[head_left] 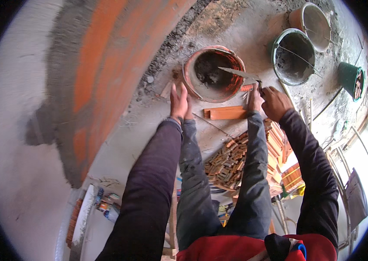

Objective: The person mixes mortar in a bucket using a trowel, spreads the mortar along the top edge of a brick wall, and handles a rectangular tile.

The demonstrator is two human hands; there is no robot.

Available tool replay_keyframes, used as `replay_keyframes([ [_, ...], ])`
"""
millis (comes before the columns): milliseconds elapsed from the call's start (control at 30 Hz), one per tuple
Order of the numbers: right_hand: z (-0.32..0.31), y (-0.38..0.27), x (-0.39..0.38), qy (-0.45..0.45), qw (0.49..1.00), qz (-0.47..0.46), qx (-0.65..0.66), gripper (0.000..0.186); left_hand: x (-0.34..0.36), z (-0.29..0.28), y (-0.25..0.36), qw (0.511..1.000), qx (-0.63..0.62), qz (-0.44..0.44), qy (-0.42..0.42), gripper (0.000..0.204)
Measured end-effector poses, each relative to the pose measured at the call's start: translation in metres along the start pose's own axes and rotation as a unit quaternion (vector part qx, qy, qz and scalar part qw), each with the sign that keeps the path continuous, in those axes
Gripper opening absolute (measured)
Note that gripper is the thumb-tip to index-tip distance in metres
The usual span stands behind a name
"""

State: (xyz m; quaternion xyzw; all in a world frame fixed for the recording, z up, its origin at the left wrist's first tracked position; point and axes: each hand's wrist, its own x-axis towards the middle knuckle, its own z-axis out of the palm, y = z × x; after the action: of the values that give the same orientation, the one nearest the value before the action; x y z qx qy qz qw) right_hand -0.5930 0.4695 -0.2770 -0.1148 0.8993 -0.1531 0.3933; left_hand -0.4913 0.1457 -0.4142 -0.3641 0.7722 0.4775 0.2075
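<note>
Trowel [238, 73] over bucket [210, 92], bricks [225, 113] nearby

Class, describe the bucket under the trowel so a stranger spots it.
From the orange-and-grey wall at left, move right to the first bucket, reddish-orange at its rim. Unlike the grey-green bucket beyond, it has a trowel over it, held by the right hand.

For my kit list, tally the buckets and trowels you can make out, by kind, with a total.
Buckets: 4
Trowels: 1
Total: 5
</note>
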Motion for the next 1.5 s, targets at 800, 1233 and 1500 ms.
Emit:
replay_keyframes([
  [800, 0.024, 0.094, 0.131, -0.151, 0.919, -0.144, -0.335, 0.023, 0.017, 0.132, 0.067, 0.979, -0.152, 0.09, 0.101, 0.034],
  [1233, 0.147, 0.159, 0.093, -0.124, 0.969, -0.18, 0.119, 0.028, 0.024, 0.124, 0.069, 0.926, -0.372, 0.065, -0.009, 0.014],
  [1500, 0.188, 0.126, 0.054, -0.142, 0.96, -0.07, 0.231, 0.023, 0.035, 0.079, 0.055, 0.929, -0.362, 0.008, -0.075, 0.034],
])
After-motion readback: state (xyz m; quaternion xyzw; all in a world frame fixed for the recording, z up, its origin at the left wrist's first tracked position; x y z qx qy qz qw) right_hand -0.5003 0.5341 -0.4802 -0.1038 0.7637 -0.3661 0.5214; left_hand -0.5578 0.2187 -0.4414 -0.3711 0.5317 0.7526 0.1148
